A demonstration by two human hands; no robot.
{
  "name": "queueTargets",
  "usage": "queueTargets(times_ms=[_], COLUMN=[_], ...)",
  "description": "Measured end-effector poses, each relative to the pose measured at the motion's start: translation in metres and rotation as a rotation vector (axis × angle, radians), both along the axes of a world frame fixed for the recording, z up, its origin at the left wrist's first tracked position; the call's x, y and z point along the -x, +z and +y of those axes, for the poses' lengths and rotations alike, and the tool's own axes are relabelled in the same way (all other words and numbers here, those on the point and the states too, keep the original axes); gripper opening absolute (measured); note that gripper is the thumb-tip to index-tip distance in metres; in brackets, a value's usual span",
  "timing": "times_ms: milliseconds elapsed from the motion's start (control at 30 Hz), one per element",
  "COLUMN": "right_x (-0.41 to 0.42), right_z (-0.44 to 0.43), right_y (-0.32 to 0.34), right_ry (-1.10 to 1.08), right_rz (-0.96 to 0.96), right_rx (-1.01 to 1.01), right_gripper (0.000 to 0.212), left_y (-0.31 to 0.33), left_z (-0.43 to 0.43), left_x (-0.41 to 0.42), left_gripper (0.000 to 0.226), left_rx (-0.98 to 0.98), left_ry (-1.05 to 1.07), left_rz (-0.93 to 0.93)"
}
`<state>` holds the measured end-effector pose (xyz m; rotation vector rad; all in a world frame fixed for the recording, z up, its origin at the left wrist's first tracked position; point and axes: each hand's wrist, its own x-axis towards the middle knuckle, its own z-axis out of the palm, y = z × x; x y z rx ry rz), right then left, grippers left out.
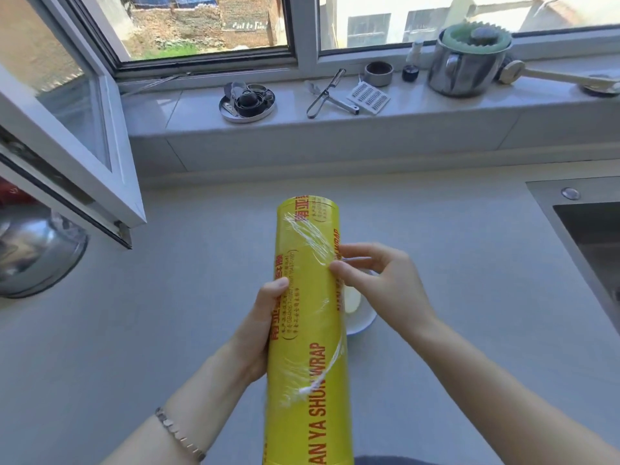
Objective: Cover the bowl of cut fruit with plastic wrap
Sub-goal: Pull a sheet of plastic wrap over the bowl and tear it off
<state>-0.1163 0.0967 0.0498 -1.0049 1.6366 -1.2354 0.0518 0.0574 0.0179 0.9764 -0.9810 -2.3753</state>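
A long yellow roll of plastic wrap (307, 317) with red lettering is held upright over the grey counter. My left hand (260, 325) grips the roll around its left side at mid height. My right hand (375, 283) pinches the loose, crinkled edge of the film at the roll's right side. A white bowl (364, 318) sits on the counter behind the roll and under my right hand; only its right rim and a pale piece of fruit (352, 298) show.
A steel sink (590, 236) is at the right. A metal bowl (33, 256) lies at the left under an open window sash (67, 135). On the sill stand a steel pot (466, 67), a peeler (327, 95), a grater and a small dish of parts (247, 102).
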Motion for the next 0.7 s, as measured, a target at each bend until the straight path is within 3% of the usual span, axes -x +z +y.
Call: queueTargets(times_ms=[100,200,333,500,600,700], right_x=[0.0,0.0,-0.002,0.009,0.015,0.026], right_z=[-0.001,-0.002,-0.001,-0.004,-0.005,-0.005], right_y=[-0.001,-0.001,-0.006,-0.003,-0.008,-0.016], right_ry=[-0.005,0.087,0.231,0.224,0.121,0.047], right_rz=[0.055,0.023,0.119,-0.219,-0.379,-0.386], right_rx=[-0.011,-0.079,-0.156,-0.126,-0.181,-0.223], right_gripper=[0.004,0.012,0.018,0.024,0.024,0.019], left_y=[-0.001,-0.002,-0.003,-0.011,-0.012,-0.004], left_z=[-0.001,-0.001,-0.001,-0.008,-0.013,-0.019], left_x=[-0.002,-0.004,-0.006,-0.014,-0.016,-0.02], left_gripper=[0.077,0.084,0.095,0.109,0.076,0.049], left_rx=[0.031,0.068,0.129,0.113,0.104,0.074], left_ry=[-0.011,-0.015,-0.003,0.025,0.079,0.124], left_rz=[-0.02,-0.056,-0.084,-0.257,-0.243,-0.193])
